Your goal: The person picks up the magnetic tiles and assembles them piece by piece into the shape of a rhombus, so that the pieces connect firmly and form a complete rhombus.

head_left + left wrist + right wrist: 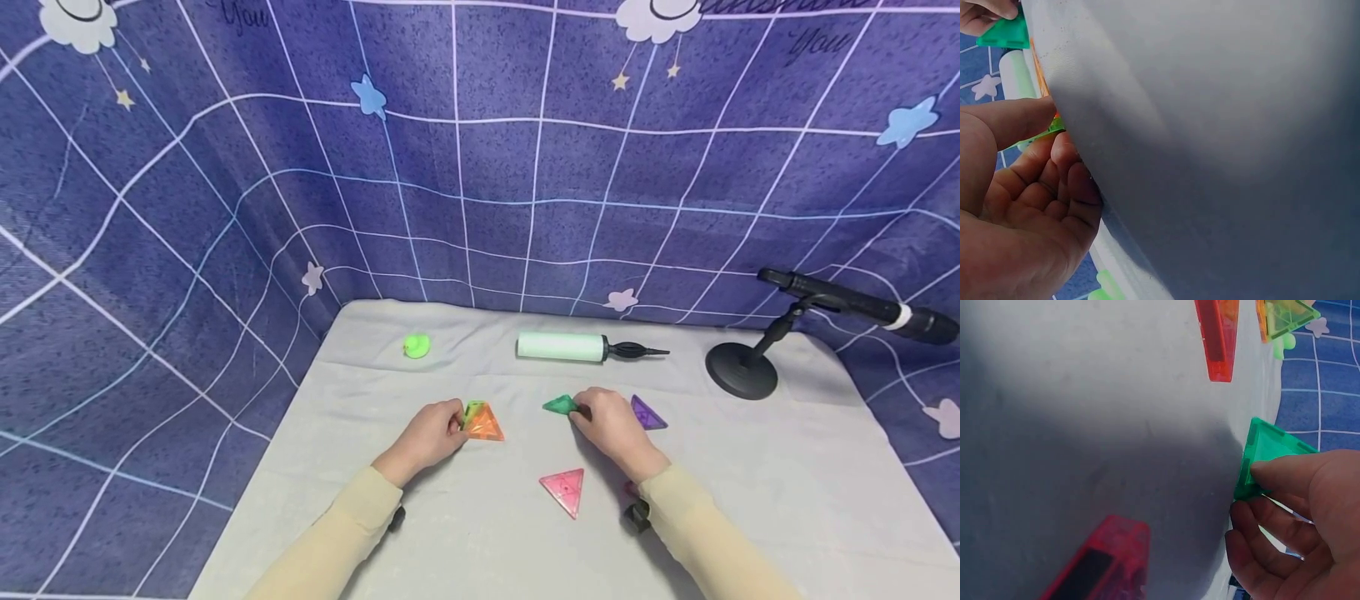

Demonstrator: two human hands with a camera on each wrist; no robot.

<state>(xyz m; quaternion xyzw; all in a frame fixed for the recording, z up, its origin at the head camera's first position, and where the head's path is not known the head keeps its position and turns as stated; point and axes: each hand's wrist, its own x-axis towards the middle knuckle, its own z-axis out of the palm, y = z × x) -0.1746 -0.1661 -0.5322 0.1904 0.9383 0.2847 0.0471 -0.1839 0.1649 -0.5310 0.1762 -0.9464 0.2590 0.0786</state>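
Observation:
Between the thumb and fingers of my left hand (429, 435) is the edge of a lime-green translucent triangular tile (473, 409). An orange triangular tile (486, 427) leans against it, and the two touch. My right hand (611, 427) pinches a green triangular tile (1269, 447), tilted up off the cloth in the right wrist view. Just right of that hand lies a purple triangular tile (647, 413). Nearer the front, a pink-red triangular tile (566, 490) lies flat between the arms. Another red tile (631, 489) is mostly hidden by the right wrist.
Behind the hands lie a pale green hand pump (561, 346) with a black nozzle and a small green toy duck (417, 346). At the back right stands a black microphone-like device on a round base (741, 371). A blue patterned curtain (495, 167) borders the white cloth-covered table (465, 533).

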